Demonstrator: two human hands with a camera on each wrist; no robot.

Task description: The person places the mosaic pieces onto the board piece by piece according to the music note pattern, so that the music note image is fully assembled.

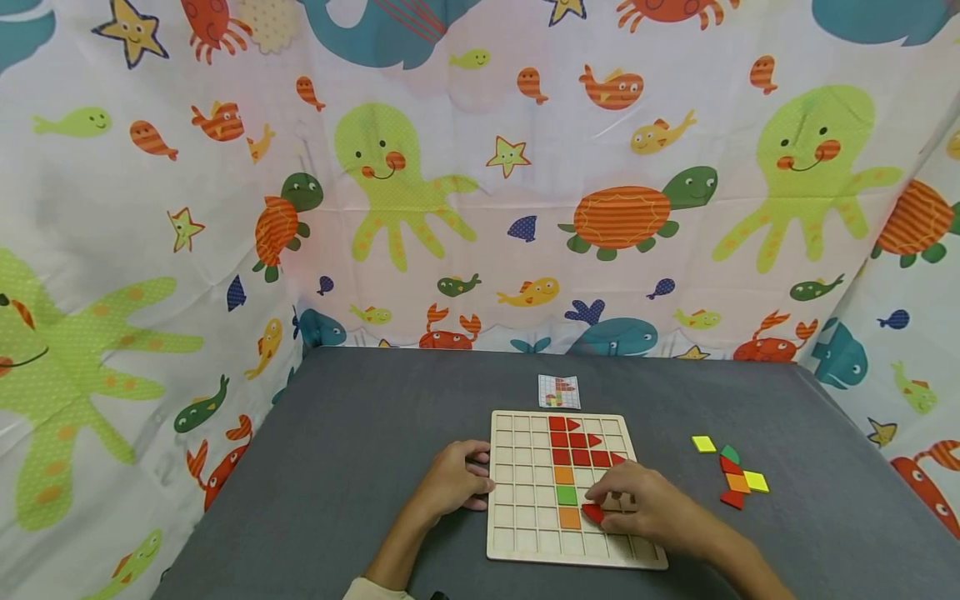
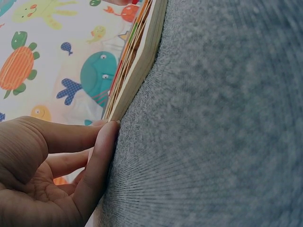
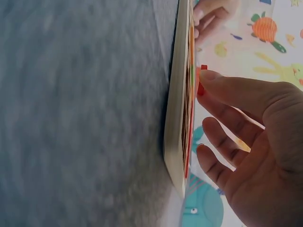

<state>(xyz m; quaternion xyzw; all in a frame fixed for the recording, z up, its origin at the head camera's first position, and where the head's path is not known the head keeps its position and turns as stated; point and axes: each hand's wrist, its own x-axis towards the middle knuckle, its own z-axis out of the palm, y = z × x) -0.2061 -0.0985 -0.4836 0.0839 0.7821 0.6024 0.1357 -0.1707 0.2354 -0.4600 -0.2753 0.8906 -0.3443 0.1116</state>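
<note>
A wooden grid board [image 1: 513,533] lies flat on the table, holding a column of red, orange and green square tiles with red triangles at its right. My left hand [image 1: 453,482] rests at the board's left edge; thumb and index finger touch that edge in the left wrist view. Over the lower right of the board, my right hand [image 1: 648,504] pinches a red tile [image 1: 592,513] between thumb and index finger. That tile [image 3: 202,80] shows edge-on in the right wrist view, its outline partly hidden by the thumb. The other right-hand fingers are loosely bent.
Behind the board lies a small printed pattern card [image 1: 558,392]. Loose tiles lie to the right: a yellow tile [image 1: 703,444], a green tile [image 1: 730,454], an orange tile [image 1: 738,482] and several others. A sea-animal curtain [image 1: 525,208] surrounds the grey table [image 1: 375,417].
</note>
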